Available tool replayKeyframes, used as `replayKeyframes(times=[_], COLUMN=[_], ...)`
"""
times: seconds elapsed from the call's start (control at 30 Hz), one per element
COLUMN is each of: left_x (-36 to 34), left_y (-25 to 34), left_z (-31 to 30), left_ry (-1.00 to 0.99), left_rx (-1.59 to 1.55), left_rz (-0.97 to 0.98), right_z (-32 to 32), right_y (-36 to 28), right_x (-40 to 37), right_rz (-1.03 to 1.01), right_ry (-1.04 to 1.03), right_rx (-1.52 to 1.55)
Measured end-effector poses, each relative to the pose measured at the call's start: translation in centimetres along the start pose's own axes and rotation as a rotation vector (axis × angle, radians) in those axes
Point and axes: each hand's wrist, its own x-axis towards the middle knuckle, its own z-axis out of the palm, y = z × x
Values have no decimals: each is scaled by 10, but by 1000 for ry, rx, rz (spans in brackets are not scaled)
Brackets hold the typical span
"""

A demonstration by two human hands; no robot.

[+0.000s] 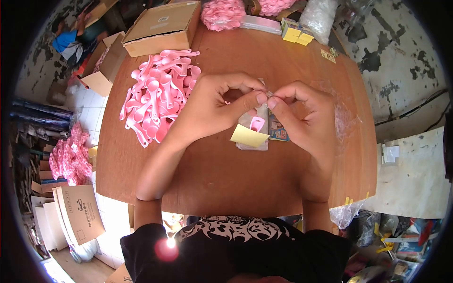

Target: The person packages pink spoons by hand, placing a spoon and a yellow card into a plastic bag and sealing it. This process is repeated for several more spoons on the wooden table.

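Observation:
Both hands meet over the middle of the wooden table (226,188). My left hand (226,101) pinches the top of a clear plastic bag (244,118) between thumb and forefinger. Close beside it, my right hand (302,111) pinches the same bag top. Below the fingertips, a pink spoon handle (257,123) and a yellow card (250,136) show at the bag. A blue printed card (278,129) lies partly hidden by my right hand. Left of my hands is a heap of pink spoons (158,94).
A cardboard box (163,26) stands at the back left, with bagged pink spoons (222,14) and yellow card stacks (296,32) farther right. Loose clear plastic (347,118) lies right of my hands. Another person (68,42) is at the far left.

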Motion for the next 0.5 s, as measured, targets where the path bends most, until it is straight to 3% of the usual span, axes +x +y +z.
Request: replayKeyframes(times=[0.17,0.33,0.5], left_x=[1,1,2], left_y=[4,-3,-3], left_z=[3,2,5], left_ry=[84,55,103], left_rx=[-74,-33,-99], left_rz=[-106,-85,-41], right_z=[3,5,5], right_y=[2,9,10], right_x=[-1,2,1], right_rz=[-8,-137,-97], right_ry=[26,57,86], right_rx=[29,-7,-36])
